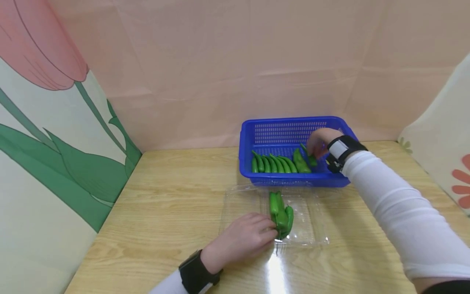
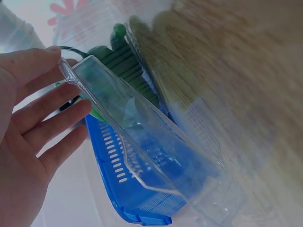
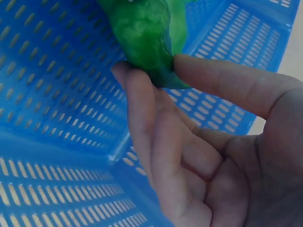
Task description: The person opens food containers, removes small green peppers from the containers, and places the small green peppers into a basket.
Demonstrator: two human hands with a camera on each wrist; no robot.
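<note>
In the head view my right hand (image 1: 321, 141) reaches into a blue plastic basket (image 1: 245, 153). The right wrist view shows its thumb and fingers pinching the tip of a glossy green pepper (image 3: 142, 38). Beside that hand, several slim green peppers (image 1: 271, 164) lie in a row along the basket's near side, with a broader pepper (image 1: 300, 162) at the row's right end. My left hand (image 1: 244, 234) is at the near side of a clear plastic container (image 1: 238, 200), thumb and index finger pinching its rim (image 2: 71, 75). A few green peppers (image 1: 280, 218) lie in the container, next to the left fingertips.
The container sits directly in front of the basket on a wood-grain table (image 1: 165, 196). A pink cloth backdrop (image 1: 202, 81) rises behind the basket. Flower-printed panels (image 1: 110, 163) stand on both sides.
</note>
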